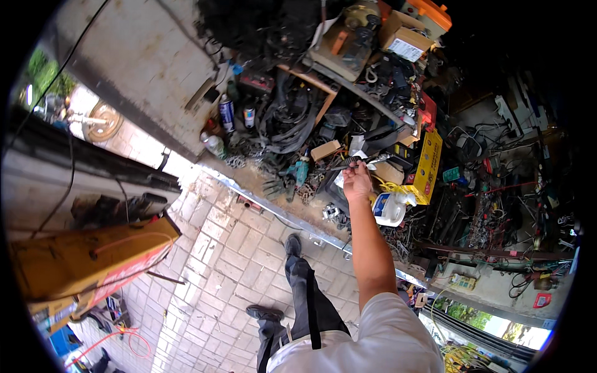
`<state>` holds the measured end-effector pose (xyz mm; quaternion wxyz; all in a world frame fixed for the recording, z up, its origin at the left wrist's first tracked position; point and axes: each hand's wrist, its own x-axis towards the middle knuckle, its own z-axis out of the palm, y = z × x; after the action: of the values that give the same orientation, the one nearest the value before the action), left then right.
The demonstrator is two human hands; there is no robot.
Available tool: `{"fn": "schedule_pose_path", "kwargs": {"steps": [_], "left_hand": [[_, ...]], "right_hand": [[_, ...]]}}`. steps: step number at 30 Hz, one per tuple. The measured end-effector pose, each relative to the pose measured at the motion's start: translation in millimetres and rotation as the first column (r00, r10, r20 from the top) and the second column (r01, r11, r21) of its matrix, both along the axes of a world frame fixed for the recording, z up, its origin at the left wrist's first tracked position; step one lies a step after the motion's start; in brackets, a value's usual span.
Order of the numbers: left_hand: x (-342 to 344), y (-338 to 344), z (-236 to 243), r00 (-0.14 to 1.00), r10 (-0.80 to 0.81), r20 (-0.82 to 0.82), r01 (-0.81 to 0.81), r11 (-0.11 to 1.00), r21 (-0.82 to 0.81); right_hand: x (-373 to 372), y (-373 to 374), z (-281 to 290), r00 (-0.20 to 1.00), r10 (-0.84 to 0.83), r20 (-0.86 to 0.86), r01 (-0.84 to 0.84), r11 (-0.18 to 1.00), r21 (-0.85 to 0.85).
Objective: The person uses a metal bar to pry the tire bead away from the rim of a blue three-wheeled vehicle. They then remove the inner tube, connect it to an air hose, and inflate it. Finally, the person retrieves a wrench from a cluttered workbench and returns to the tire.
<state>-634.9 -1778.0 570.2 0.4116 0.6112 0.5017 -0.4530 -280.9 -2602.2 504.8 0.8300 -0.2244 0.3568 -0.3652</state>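
Observation:
My right hand reaches over the cluttered workbench, its fingers closed on a dark, slim object whose kind I cannot make out. Just right of the hand are a white tub with a blue label and a long yellow box. A small tan cardboard box lies a little to the left. Further left, a teal power tool rests beside a dark work glove. My left hand does not show.
Coiled black hoses and a blue spray can crowd the bench's left part. Wires and tools pile up on the right. A metal edge borders the bench above the paved floor. A large yellow-brown box stands at left.

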Motion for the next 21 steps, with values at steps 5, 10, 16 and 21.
{"fn": "schedule_pose_path", "kwargs": {"steps": [5, 10, 16, 21], "left_hand": [[-58.3, 62.0, -13.5, 0.992, 0.127, 0.02, -0.126, 0.991, -0.035], [-87.7, 103.8, -14.8, 0.965, 0.259, 0.034, -0.256, 0.965, -0.06], [-116.1, 93.4, -43.4, 0.888, 0.426, 0.174, -0.431, 0.902, -0.008], [-47.7, 20.2, -2.2, 0.874, 0.252, 0.415, -0.303, 0.951, 0.059]], "right_hand": [[4.0, 87.7, 41.4, 0.999, 0.026, -0.03, -0.031, 0.983, -0.181], [22.3, 99.0, 132.4, 0.995, -0.069, -0.072, 0.031, 0.902, -0.431], [28.2, 232.0, 246.0, 0.901, 0.162, -0.402, -0.378, 0.746, -0.548], [-32.9, 421.1, 231.2, 0.647, 0.543, -0.534, -0.731, 0.64, -0.236]]}}
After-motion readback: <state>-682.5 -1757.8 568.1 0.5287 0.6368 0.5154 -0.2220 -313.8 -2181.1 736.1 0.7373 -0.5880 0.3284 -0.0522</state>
